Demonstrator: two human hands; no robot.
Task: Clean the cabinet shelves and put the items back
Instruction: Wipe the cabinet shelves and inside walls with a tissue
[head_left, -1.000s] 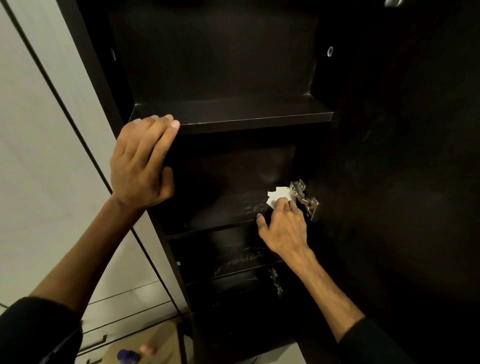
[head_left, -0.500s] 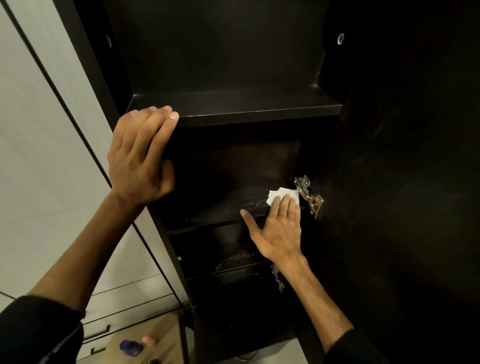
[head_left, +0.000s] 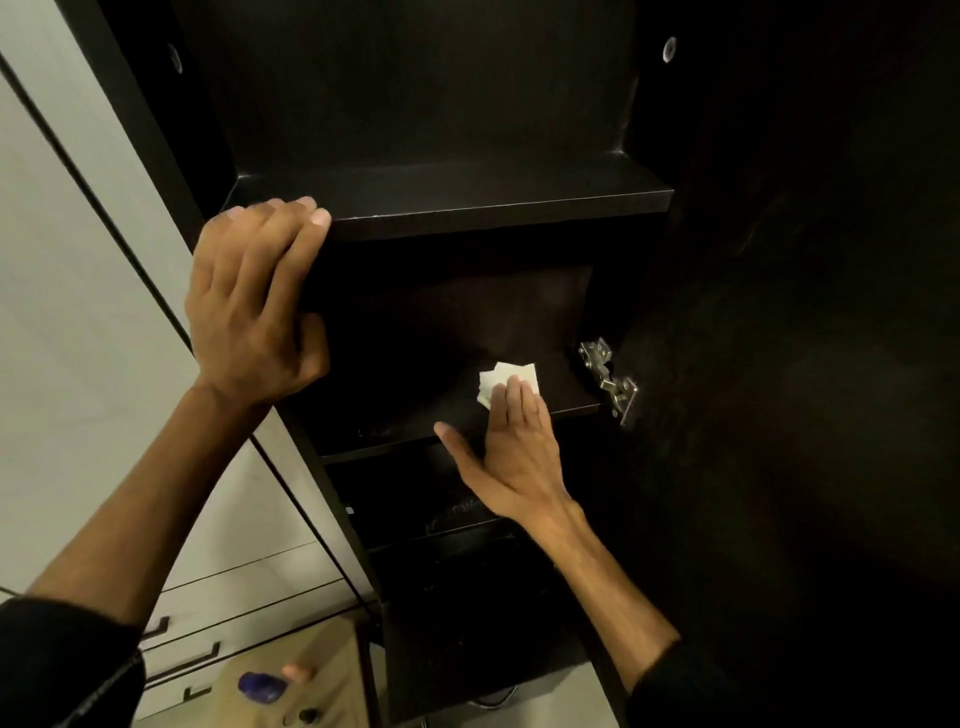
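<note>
A dark cabinet stands open before me with bare shelves. My right hand (head_left: 511, 457) lies flat with straight fingers on a folded white cloth (head_left: 506, 379), pressing it onto the middle shelf (head_left: 415, 421) near its centre. My left hand (head_left: 257, 306) grips the left front corner of the upper shelf (head_left: 467, 200), fingers over the top and thumb under the edge. Pale dust streaks show on a lower shelf (head_left: 452, 512).
A metal hinge (head_left: 608, 379) sits at the right end of the middle shelf, on the open dark door (head_left: 805, 364). White drawers with dark handles (head_left: 197, 654) are at lower left. A wooden surface (head_left: 311, 680) with a blue object (head_left: 260, 686) lies below.
My right hand has slid the cloth leftward along the middle shelf, away from the hinge. The left hand has kept its hold on the upper shelf.
</note>
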